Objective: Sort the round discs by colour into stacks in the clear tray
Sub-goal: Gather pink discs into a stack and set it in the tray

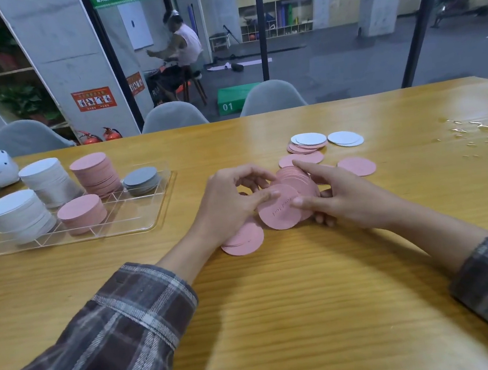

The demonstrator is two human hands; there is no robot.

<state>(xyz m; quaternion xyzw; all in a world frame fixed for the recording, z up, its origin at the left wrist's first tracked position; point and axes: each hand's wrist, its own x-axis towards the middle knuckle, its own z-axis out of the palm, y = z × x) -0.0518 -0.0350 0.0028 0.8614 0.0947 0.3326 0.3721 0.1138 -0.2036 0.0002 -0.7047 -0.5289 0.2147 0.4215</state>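
I see left hand [233,207] and right hand [342,204] fingers [317,170] pinching the pink discs [280,211]; the clear tray [130,211] lies leftward, nearer the left hand.

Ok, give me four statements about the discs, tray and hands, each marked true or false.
1. The left hand and right hand both grip a bunch of pink discs. True.
2. The clear tray holds only white stacks. False: it also holds two pink stacks and a grey stack.
3. The grey stack is the tallest in the tray. False: the white stacks stand taller.
4. Loose white discs lie on the table beyond the hands. True.
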